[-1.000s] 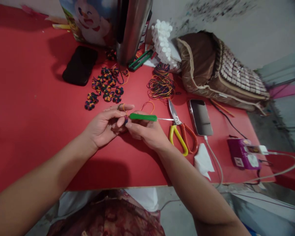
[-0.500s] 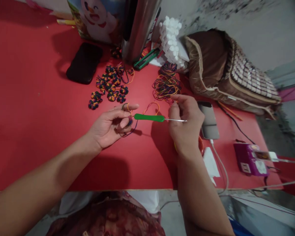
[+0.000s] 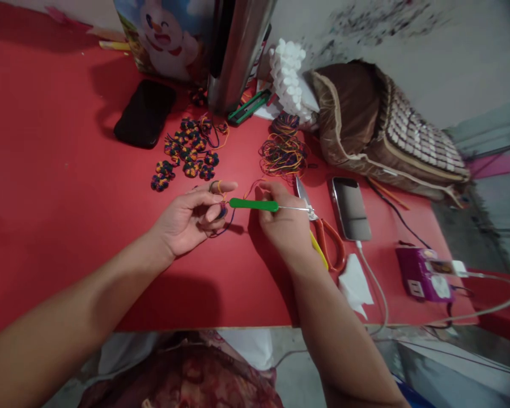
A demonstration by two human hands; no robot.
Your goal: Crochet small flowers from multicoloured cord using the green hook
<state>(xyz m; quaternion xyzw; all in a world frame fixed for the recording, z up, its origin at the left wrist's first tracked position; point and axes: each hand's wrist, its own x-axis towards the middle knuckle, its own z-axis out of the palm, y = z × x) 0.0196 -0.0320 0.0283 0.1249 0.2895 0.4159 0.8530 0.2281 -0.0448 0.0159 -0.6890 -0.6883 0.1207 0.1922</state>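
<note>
My left hand is closed in a pinch on a small dark crochet piece, yarn looped round its raised index finger. A crochet hook with a green handle reaches rightward from those fingertips, its metal tip crossing in front of my right hand. The right fingers are closed near a strand of orange and purple yarn; their tips are partly hidden. Behind lie a tangled yarn bundle and several small multicoloured crochet flowers. Scissors with red and yellow handles lie right of my right hand.
A black phone lies at back left, near a steel flask and a green box cutter. To the right are a charging phone, a white tissue, a purple power box and a brown cushion.
My right hand has moved left from the yarn bundle toward my left hand, uncovering the scissors. The left hand and crochet hook have hardly moved. The view has shifted slightly.
</note>
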